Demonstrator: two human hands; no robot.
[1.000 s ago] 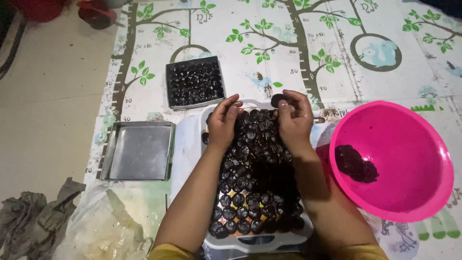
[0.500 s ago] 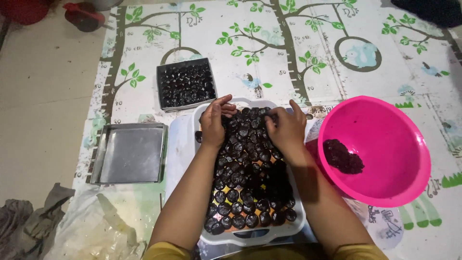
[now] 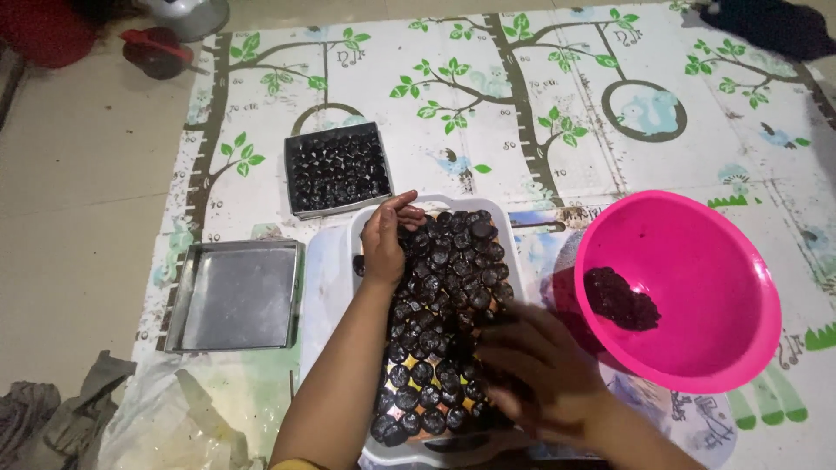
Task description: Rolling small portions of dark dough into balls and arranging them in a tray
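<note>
Resting at the far left corner of a white rectangular plastic tray (image 3: 509,239), the left hand (image 3: 383,244) is seen with its fingers curled loosely over the rim and touching the dark round chocolate-coloured pieces (image 3: 444,296) that are packed in rows across the tray; nothing is pinched in that grip. The right hand (image 3: 531,374) is blurred over the near right part of the same tray, fingers spread and pointing left across the pieces; whether anything is gripped there cannot be told. The long axis of the tray runs away from the person, so the far rows lie nearer the left hand and the near rows under the right. A bright pink round plastic bowl (image 3: 697,261) holding a small dark lump (image 3: 620,298) sits just right of the tray, nearest the right hand. An empty square metal tin (image 3: 235,296) and a smaller square black tray of dark pieces (image 3: 338,170) lie to the left on a tree-patterned play mat (image 3: 488,104).
</note>
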